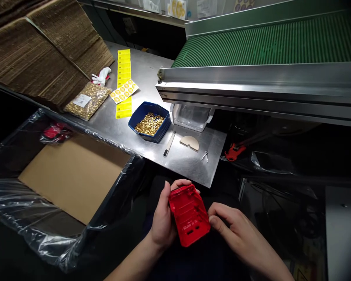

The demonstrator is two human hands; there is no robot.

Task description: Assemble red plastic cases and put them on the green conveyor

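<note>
My left hand (163, 220) is wrapped around a red plastic housing (190, 218), thumb along its left side and fingers behind its upper end. The open, hollow inside of the housing faces me, with moulded ribs and small slots near its lower end. At its right edge is my right hand (232, 226), thumb and index finger pinched together; whether a small part is between them I cannot make out. Beyond my hands, a blue bin (132, 124) of small brass-coloured parts (149, 124) stands on the metal table (187, 166).
A green conveyor (251, 43) runs along the upper right. On the table lie a pen-like tool (169, 144), a beige half-disc (189, 143), small metal pieces (205, 156), sticker sheets (124, 90) and a bag of brass parts (89, 102). A plastic-lined box (111, 203) stands at left.
</note>
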